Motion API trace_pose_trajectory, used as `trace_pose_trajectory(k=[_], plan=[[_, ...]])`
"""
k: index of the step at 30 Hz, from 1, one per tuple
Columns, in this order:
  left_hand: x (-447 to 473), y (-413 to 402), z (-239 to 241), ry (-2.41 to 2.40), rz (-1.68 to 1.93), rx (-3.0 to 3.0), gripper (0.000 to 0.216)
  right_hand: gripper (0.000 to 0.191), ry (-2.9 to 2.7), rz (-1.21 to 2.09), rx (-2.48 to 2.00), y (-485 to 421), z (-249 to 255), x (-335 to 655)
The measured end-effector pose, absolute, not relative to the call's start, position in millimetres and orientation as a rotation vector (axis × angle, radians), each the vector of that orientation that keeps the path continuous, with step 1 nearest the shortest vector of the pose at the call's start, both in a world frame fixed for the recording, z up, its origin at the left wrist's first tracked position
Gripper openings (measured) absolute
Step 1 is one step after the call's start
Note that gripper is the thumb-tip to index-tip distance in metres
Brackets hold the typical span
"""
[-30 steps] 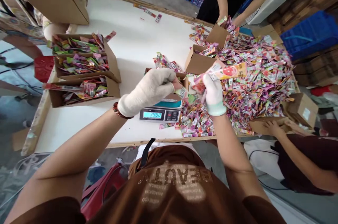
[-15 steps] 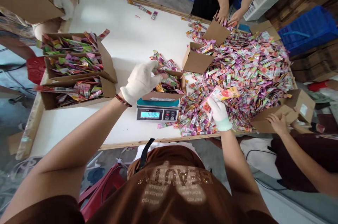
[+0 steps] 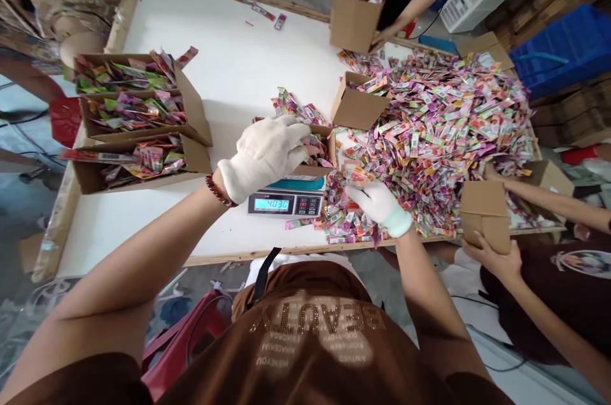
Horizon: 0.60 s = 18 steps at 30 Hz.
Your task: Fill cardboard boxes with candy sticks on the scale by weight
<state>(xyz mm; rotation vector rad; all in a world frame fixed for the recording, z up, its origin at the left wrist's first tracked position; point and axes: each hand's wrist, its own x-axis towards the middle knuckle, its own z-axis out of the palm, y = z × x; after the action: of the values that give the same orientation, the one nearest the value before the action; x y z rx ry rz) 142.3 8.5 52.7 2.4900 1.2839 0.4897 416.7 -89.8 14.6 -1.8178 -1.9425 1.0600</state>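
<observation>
My left hand (image 3: 270, 153), in a white knit glove, is over the small carton (image 3: 310, 170) on the digital scale (image 3: 286, 203). Its fingers bend down at the packets (image 3: 319, 149) inside; the fingertips are hidden, so what they grip does not show. The scale's display (image 3: 271, 204) is lit. To the right, my gloved right hand (image 3: 379, 204) is closed on pinkish candy packets (image 3: 354, 174) just above the front of the heap, slightly blurred. Loose packets (image 3: 293, 102) lie behind the scale's carton.
A large heap of packets (image 3: 439, 118) covers the table's right side, with a part-filled carton (image 3: 360, 106) at its edge. Three filled cartons (image 3: 143, 166) stand left. Across the table a person's hands hold a carton (image 3: 356, 20); at right another person's hand holds a carton (image 3: 484, 214).
My right hand has moved left toward the scale, and my left hand has turned further over the carton. The display digits differ. Both co-workers have moved their cartons; the gloved hand at far left is gone.
</observation>
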Motion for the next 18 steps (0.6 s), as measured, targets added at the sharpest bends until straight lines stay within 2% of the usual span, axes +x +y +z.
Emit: trace_pose_trajectory(k=[3,9,11,14,17,18], plan=[[131.3,17.4,34.0,1.281,0.399,2.546,0.034,0.049,-1.875,1.05,-2.042,-99.1,-0.4,447.3],[120.5,25.1,29.8,1.266,0.565,2.54,0.045,0.04,-2.037,0.847,-2.752,-106.2,-27.7,501.6],[122.8,28.3,30.6,1.224,0.505,2.542,0.044,0.048,-2.079,0.765,-2.879,-102.0,-27.8,509.1],[134.1,29.8,20.0,1.187,0.24,2.533,0.044,0.065,-2.065,0.717,-2.792,-88.8,-23.4,508.6],[150.2,24.1,-5.1,1.179,-0.122,2.489,0.057,0.059,-2.027,0.757,-2.585,-66.3,-22.6,495.9],[154.6,21.0,-14.5,1.164,-0.202,2.484,0.053,0.057,-2.035,0.759,-2.53,-56.5,-24.7,490.6]])
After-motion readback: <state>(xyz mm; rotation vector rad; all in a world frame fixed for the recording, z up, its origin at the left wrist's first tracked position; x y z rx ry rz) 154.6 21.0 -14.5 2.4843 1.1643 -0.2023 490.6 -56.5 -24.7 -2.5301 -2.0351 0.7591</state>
